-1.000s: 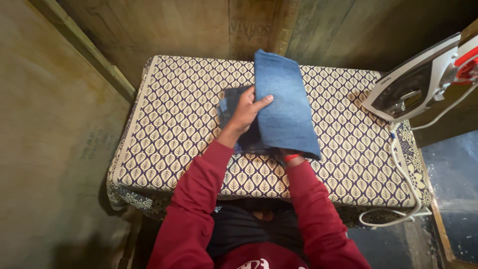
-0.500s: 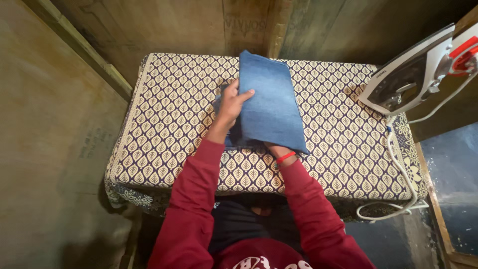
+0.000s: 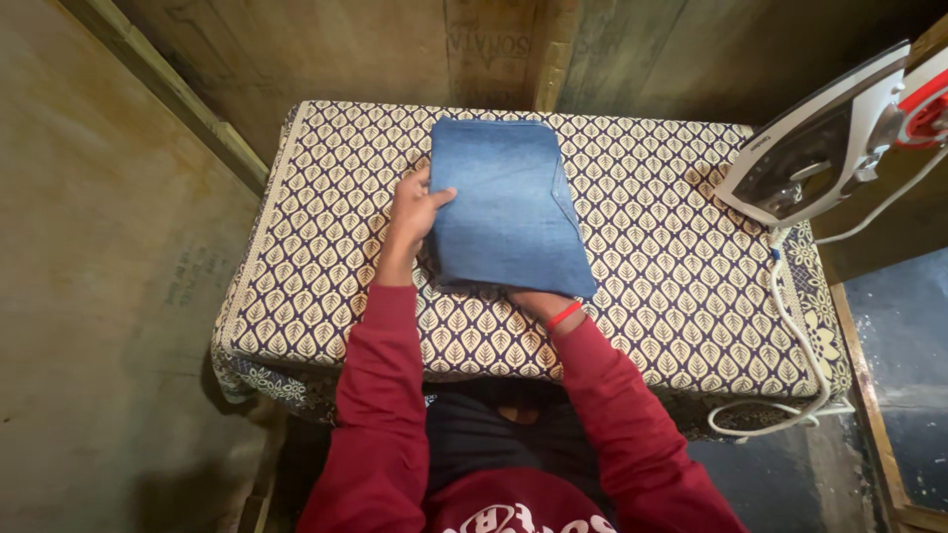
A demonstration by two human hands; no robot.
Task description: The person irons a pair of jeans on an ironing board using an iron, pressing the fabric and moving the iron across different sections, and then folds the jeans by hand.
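right hand [image 3: 533,299] hidden under folded denim [image 3: 506,205], iron [image 3: 839,138] cut off by edge

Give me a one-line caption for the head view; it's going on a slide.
Left hand steadies a folded blue denim cloth on a leaf-patterned ironing table, right hand beneath it, iron alongside.

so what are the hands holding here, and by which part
Both hold the folded blue denim cloth: the left hand grips its left edge, while the right hand is tucked under its near edge, mostly hidden.

A home ironing corner: padded patterned table [image 3: 671,257], steam iron [image 3: 820,148], plywood walls [image 3: 326,49].
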